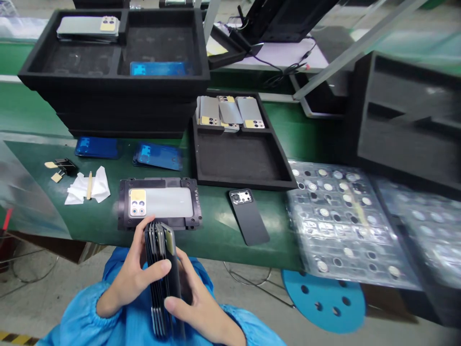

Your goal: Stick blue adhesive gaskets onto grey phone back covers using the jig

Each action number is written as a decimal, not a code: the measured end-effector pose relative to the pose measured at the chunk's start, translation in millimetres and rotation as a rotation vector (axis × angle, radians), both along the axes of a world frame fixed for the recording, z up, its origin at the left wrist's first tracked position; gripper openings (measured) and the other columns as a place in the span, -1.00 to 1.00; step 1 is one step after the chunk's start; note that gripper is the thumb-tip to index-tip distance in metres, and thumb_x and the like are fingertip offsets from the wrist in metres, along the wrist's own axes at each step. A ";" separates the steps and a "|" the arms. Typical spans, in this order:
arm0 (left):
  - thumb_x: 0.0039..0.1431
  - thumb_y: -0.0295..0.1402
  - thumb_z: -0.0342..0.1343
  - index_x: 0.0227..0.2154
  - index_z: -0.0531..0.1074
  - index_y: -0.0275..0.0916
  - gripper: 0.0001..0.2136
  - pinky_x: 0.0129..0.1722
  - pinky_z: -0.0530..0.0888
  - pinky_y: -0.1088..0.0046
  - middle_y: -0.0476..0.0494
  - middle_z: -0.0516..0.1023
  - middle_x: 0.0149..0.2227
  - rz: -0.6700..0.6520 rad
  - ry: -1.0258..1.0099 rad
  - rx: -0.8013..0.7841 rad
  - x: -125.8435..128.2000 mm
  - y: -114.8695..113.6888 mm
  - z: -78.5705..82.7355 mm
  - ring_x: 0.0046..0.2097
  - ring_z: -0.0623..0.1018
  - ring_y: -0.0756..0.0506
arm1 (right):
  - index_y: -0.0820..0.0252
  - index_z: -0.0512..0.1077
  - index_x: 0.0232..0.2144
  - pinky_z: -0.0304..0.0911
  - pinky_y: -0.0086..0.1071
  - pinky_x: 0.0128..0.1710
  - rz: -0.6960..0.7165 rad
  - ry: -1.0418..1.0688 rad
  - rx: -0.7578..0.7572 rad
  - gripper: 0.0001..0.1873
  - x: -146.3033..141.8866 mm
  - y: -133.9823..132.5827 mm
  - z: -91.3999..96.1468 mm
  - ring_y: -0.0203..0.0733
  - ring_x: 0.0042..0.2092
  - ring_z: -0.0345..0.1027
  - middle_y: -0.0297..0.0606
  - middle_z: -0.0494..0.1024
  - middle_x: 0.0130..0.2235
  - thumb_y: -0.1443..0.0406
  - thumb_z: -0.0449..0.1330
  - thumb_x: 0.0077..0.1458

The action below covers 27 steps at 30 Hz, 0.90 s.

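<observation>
On the near side of the black fixture, the left hand and right hand, half-curled, clasp a stack of phone back covers on edge, probably so none slips loose.

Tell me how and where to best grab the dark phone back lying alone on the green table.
Best bet: pinch both long edges of the dark phone back, below its camera area, coming from above, on the near side. It lies flat, uncovered, with its plain end toward the table's near edge.
</observation>
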State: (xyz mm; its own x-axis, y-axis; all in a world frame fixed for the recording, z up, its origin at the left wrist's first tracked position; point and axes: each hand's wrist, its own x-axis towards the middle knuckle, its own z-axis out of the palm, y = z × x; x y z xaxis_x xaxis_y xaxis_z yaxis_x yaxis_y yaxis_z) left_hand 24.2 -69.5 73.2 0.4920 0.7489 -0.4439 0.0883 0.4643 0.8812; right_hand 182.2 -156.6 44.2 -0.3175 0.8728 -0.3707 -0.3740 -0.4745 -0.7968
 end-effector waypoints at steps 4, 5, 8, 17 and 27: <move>0.11 0.01 0.27 0.31 0.01 -0.14 -0.18 0.20 0.34 0.14 -0.23 0.46 0.10 0.010 0.026 0.033 0.1 2.8 -1.2 0.11 0.47 -0.27 | 0.00 -0.04 0.39 0.23 0.00 0.24 0.010 0.002 0.007 0.05 3.0 0.6 -1.3 0.16 0.37 0.14 0.01 0.30 0.31 -0.15 0.35 0.04; 0.11 0.01 0.26 0.31 0.03 -0.14 -0.19 0.21 0.34 0.15 -0.22 0.47 0.11 0.017 0.026 0.042 -0.1 3.5 -1.5 0.12 0.47 -0.27 | 0.02 -0.03 0.40 0.21 0.01 0.26 0.012 -0.001 0.019 0.05 4.4 1.3 -0.3 0.16 0.39 0.11 0.01 0.31 0.31 -0.17 0.33 0.05; 0.12 0.00 0.26 0.30 0.06 -0.14 -0.22 0.20 0.36 0.19 -0.20 0.47 0.12 0.034 0.021 0.048 0.4 4.8 -1.5 0.14 0.46 -0.27 | 0.03 0.02 0.40 0.06 0.00 0.35 0.021 -0.043 0.086 -0.02 7.4 5.3 5.1 0.14 0.42 0.02 -0.03 0.25 0.36 -0.22 0.22 0.11; 0.11 -0.01 0.28 0.32 -0.01 -0.14 -0.17 0.12 0.46 0.21 -0.24 0.48 0.13 -0.001 0.046 0.042 4.5 2.6 0.7 0.10 0.52 -0.27 | 0.05 0.11 0.33 0.17 0.05 0.29 -0.033 -0.095 0.061 0.07 -2.0 15.3 10.4 0.18 0.31 0.21 -0.02 0.32 0.28 -0.21 0.38 -0.08; 0.11 0.03 0.26 0.31 0.00 -0.16 -0.17 0.19 0.40 0.22 -0.24 0.46 0.15 -0.001 0.023 0.021 5.2 6.5 2.3 0.13 0.49 -0.25 | 0.07 0.19 0.27 0.21 0.00 0.25 -0.044 -0.128 0.095 -0.05 0.9 14.3 9.0 0.17 0.26 0.25 -0.04 0.37 0.23 -0.25 0.30 -0.01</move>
State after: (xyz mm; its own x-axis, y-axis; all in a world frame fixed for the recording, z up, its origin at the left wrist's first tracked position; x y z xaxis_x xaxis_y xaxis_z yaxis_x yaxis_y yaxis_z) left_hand 29.4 -63.0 75.4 0.4827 0.7576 -0.4394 0.1093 0.4457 0.8885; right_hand 183.1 -142.3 53.2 -0.2332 0.9181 -0.3206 -0.2851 -0.3797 -0.8801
